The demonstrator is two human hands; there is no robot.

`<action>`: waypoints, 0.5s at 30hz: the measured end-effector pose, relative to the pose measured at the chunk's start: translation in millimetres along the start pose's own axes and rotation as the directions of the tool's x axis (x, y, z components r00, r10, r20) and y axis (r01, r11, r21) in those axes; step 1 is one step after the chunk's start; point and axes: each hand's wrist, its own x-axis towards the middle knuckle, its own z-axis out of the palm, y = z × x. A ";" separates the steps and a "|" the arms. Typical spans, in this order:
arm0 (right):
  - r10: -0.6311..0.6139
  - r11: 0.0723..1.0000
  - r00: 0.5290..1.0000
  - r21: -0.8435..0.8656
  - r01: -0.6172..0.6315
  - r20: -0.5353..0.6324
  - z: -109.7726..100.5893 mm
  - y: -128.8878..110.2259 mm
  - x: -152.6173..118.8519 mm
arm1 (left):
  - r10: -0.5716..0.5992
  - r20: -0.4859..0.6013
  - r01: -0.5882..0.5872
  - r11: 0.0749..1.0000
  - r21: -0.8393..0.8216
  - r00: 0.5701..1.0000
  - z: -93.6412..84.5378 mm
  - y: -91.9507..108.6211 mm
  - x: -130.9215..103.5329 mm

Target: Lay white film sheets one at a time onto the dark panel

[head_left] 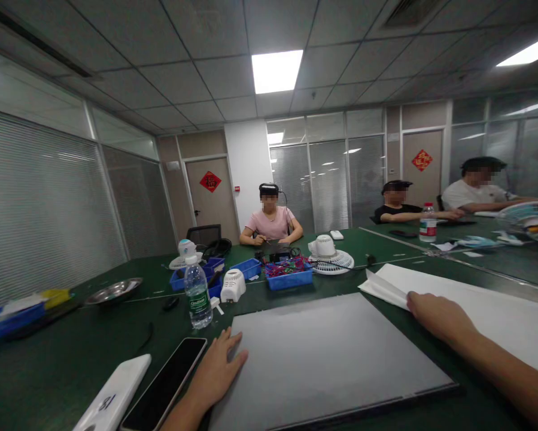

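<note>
A large flat grey board [322,353] lies on the green table in front of me. My left hand [217,368] rests on its left edge, fingers spread, thumb on the grey surface. To the right, my right hand [439,317] pinches the near edge of a white paper sheet [488,311], whose left corner is folded up. The sheet lies partly under my right forearm. Beside my left hand are a black-screened phone [165,383] and a white slab-like device [114,392] with dark markings.
A water bottle [198,296] stands beyond my left hand. Behind the board are a white fan part [233,285], a blue tray of wires [289,279] and a fan [331,260]. A metal dish [115,291] lies left. People sit across the table.
</note>
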 end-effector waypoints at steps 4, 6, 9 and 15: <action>-0.033 0.997 0.999 -0.064 0.030 -0.034 -30.5 -40.5 -9.4 | 0.001 0.002 -0.001 1.000 -0.006 1.000 2.6 -0.2 0.9; -0.140 0.989 0.989 -0.053 0.137 -0.039 -44.0 -72.4 -21.5 | 0.008 0.002 -0.008 1.000 -0.006 1.000 2.7 -0.6 0.1; -0.363 0.932 0.931 0.004 0.363 -0.031 -57.9 -131.0 -48.5 | 0.021 0.009 -0.020 1.000 -0.002 1.000 3.0 0.1 -1.1; -0.717 0.666 0.696 0.262 0.699 -0.032 -73.5 -213.8 -105.5 | 0.034 0.022 -0.035 0.999 0.021 0.999 8.4 3.4 -0.4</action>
